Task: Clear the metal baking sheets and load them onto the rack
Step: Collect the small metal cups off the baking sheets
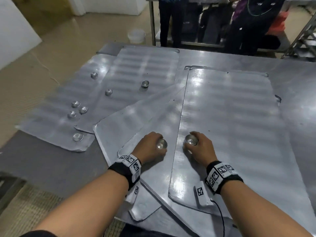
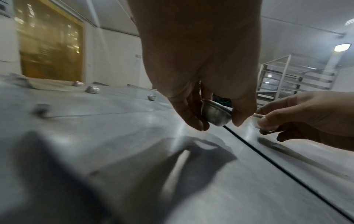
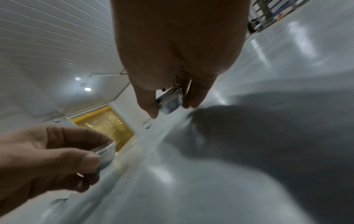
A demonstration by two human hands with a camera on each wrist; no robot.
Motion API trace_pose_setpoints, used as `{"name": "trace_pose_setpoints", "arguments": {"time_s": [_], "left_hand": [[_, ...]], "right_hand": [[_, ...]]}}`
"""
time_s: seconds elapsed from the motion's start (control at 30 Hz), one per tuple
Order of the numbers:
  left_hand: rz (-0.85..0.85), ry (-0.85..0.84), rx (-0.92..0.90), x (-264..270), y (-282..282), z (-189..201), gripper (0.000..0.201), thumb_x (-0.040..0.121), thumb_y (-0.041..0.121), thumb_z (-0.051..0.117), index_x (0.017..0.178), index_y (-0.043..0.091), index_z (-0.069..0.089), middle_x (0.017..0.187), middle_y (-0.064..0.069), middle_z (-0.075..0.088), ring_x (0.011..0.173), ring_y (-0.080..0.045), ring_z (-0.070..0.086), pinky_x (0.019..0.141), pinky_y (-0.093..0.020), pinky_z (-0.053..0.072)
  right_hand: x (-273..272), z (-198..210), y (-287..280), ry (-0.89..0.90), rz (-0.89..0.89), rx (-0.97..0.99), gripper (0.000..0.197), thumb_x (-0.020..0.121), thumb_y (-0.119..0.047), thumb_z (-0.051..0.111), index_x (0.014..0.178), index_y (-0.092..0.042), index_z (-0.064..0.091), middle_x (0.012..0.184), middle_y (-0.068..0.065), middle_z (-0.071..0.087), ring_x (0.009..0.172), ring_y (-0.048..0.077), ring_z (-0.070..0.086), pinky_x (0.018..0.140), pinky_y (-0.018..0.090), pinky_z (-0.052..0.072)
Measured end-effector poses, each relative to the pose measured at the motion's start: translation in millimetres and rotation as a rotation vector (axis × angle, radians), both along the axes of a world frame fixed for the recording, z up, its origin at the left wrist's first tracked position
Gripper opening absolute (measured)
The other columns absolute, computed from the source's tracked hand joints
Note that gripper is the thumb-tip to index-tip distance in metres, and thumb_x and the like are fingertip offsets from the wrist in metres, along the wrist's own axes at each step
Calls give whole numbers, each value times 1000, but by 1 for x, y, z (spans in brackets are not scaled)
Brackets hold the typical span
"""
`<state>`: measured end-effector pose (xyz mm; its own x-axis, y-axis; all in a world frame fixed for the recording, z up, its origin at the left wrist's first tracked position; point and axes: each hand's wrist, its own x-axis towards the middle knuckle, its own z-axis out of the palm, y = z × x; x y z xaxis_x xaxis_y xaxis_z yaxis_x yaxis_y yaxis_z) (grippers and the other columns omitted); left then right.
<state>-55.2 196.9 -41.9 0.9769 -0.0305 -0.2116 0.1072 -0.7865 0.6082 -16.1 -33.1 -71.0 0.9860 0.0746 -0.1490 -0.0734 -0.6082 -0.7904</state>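
Several flat metal baking sheets lie overlapping on the steel counter (image 1: 301, 93). The nearest sheet (image 1: 230, 127) lies on top at the right, its long axis running away from the person toward the far edge of the counter. Two more sheets fan out from under its left edge, turned clockwise so that their long axes point up and to the right; the upper one of these (image 1: 136, 117) lies under the left hand. Farther left, a far sheet (image 1: 145, 65) and a left sheet (image 1: 51, 117) lie roughly parallel, long axes also running away from the person. The left hand (image 1: 150, 147) holds a small metal cup (image 1: 162, 144) just above the fanned sheet, thumb and fingers (image 2: 188, 115) curled narrowly round its rim and side, the cup tipped with its mouth toward the right hand. The right hand (image 1: 201, 147) pinches a second small cup (image 1: 191, 139) between thumb and fingers (image 3: 195, 94) over the near left part of the nearest sheet, mouth up. Seven more small cups (image 1: 77, 137) stand scattered on the far and left sheets, most upside down. A metal rack (image 2: 295, 78) stands beyond the counter at the right. People in dark clothes (image 1: 253, 23) stand behind the far edge.
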Motion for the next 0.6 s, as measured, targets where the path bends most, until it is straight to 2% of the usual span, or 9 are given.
{"name": "trace_pose_setpoints", "arguments": {"time_s": [0.07,0.1,0.13,0.17,0.23,0.33,0.37,0.47,0.6], "left_hand": [[62,-7,13,-15,13,4,43,76,35,79,114,19,66,111,2,63,103,-19,60,90,-33,49],[103,-7,18,-23,20,6,44,75,34,79,114,20,65,111,2,62,103,-19,60,90,-34,49],[149,-3,18,-31,28,7,45,74,34,78,115,20,64,112,2,62,102,-19,60,90,-35,50],[197,5,15,-38,37,10,45,73,33,78,115,21,64,112,2,63,101,-19,60,90,-36,51],[288,16,4,-51,55,14,43,72,31,78,112,23,63,108,3,66,97,-18,63,86,-35,53],[388,20,36,-71,82,22,43,73,29,79,112,23,63,103,5,67,92,-17,64,75,-25,47],[419,20,44,-78,91,24,42,74,27,79,112,23,63,101,6,66,91,-17,63,73,-23,44],[491,4,42,-95,117,27,41,74,27,79,111,22,63,98,8,64,88,-14,61,70,-21,42],[524,6,46,-108,148,25,38,68,34,76,103,27,64,96,8,68,87,-13,62,74,-27,46]], "right_hand": [[0,1,17,12,43,65,45,80,-15,77,123,-17,64,113,-1,63,96,11,62,73,4,46],[0,1,28,35,70,105,43,81,-10,76,121,-15,64,111,0,61,91,7,61,64,0,42],[-2,3,40,33,107,132,42,81,-9,76,121,-15,63,110,0,60,89,5,59,61,-2,39],[-1,2,53,30,143,141,44,81,-11,77,122,-15,63,111,0,61,90,6,58,63,-2,38],[-2,3,80,32,231,154,48,80,-19,79,126,-18,63,115,-1,62,97,10,59,72,2,40],[-11,7,115,49,351,160,50,80,-24,80,127,-20,62,116,1,63,102,16,60,86,22,47],[-13,7,125,52,387,162,50,80,-25,80,127,-20,62,116,1,63,103,17,60,87,24,46],[-19,14,151,46,495,136,49,82,-26,77,128,-19,61,118,2,62,106,19,59,88,27,44],[-20,22,175,20,634,44,49,84,-26,74,130,-17,60,121,4,62,104,19,58,84,26,42]]}}
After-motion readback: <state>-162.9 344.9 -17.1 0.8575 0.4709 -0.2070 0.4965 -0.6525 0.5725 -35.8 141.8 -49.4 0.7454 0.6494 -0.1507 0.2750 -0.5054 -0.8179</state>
